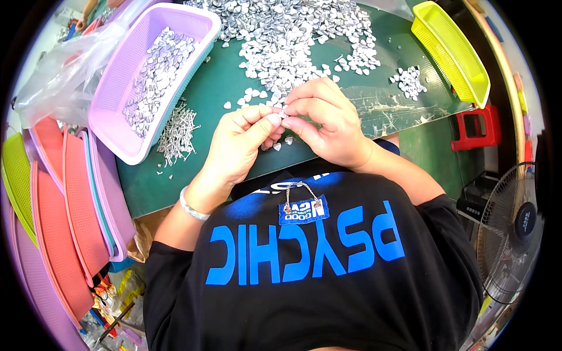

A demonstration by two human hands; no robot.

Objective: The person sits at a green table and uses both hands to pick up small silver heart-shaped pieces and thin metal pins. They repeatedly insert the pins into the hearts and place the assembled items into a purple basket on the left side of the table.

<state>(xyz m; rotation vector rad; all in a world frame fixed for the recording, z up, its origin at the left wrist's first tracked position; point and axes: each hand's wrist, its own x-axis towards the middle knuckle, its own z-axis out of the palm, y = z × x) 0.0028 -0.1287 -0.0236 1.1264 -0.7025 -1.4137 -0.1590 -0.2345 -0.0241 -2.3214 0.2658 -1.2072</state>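
My left hand [241, 139] and my right hand [329, 124] meet over the near edge of the green table [228, 75]. Both are pinched on one small silvery piece [283, 111], which looks like a heart-shaped metal part; the fingertips hide most of it. Just beyond my hands spreads a large heap of small silver heart pieces [287, 44]. A loose heart piece [277, 147] lies under my fingers. To the left, a purple plastic basket [111, 111] holds many similar pieces, and beside it lies a pile of small metal pins [177, 133].
A yellow-green basket [448, 55] stands at the far right, near a small pile of hearts [408, 83]. Stacked coloured baskets [76, 199] and a clear plastic bag [67, 82] crowd the left. A red stool [477, 127] and a fan [509, 225] are at the right.
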